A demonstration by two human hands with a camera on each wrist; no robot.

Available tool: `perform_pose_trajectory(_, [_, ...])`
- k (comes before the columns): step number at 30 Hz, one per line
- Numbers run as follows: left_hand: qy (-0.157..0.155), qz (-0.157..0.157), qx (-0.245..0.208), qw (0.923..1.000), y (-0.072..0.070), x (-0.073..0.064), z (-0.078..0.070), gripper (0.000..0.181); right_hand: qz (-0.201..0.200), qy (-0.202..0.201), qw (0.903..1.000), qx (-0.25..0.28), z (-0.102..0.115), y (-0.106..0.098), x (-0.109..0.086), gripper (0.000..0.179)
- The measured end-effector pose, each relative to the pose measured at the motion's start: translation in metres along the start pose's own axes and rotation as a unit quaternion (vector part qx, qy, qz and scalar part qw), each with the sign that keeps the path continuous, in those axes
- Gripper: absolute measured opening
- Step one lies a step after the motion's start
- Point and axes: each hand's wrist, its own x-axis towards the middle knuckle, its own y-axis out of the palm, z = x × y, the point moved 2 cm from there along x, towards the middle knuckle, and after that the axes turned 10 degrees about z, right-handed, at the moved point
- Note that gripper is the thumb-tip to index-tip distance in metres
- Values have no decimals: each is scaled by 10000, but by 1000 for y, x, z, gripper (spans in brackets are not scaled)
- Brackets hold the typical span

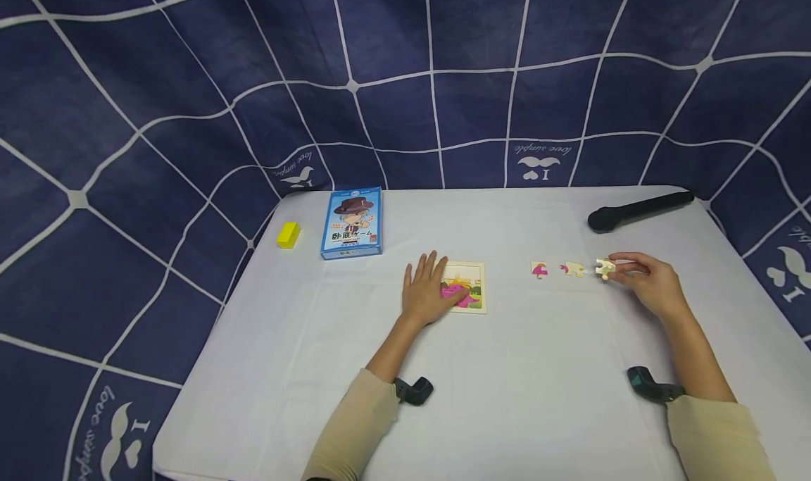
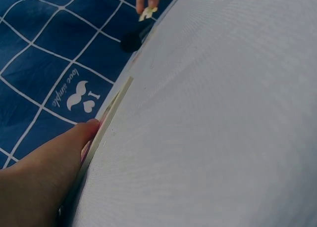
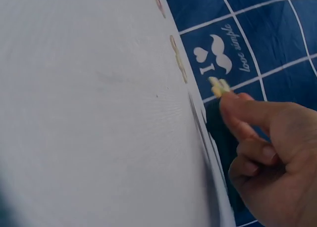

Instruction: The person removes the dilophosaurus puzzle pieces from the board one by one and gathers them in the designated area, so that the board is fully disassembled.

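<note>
My left hand (image 1: 426, 294) rests with spread fingers on the left side of a small framed jigsaw puzzle (image 1: 483, 291), hiding part of it. Pink, yellow and green picture parts show inside its pale frame, and a cream strip at its top bears no picture. To the right, my right hand (image 1: 652, 287) pinches a cream and yellow jigsaw piece (image 1: 604, 268) between thumb and fingertips. The right wrist view shows this piece (image 3: 217, 87) held above the table. Two loose pieces lie between the hands: a pink one (image 1: 539, 269) and a mostly cream one (image 1: 573, 269).
On the white table (image 1: 507, 396), a blue box (image 1: 352, 224) with a cartoon figure and a yellow block (image 1: 288, 235) sit at the back left. A black microphone-shaped object (image 1: 640, 210) lies back right. Dark blue gridded cloth (image 1: 469, 108) hangs behind.
</note>
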Motion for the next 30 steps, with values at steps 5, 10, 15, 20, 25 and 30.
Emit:
perform_pose_trajectory(5, [2, 3, 13, 10000, -1, -1, -1, 89, 11, 77, 9983, -570, -11, 0, -1, 42])
perform_pose_trajectory(10, [9, -15, -3, 10000, -1, -1, 0, 88, 7, -85, 9953, -963, -18, 3, 1, 37])
perform_pose_trajectory(15, [29, 17, 21, 10000, 1, -1, 0, 89, -42, -226, 9941, -1058, -19, 5, 2, 36])
perform_pose_trajectory(20, [72, 63, 32, 9999, 2, 0, 1, 87, -45, -325, 9932, -1119, -19, 5, 1, 34])
perform_pose_trajectory(25, [147, 67, -162, 9997, 0, -1, 2, 84, 38, -393, 9912, -1265, -18, 6, 1, 33])
perform_pose_trajectory(30, [370, 194, -771, 9961, -6, -2, 7, 83, 10, -372, 9913, -1261, -18, 7, 2, 34])
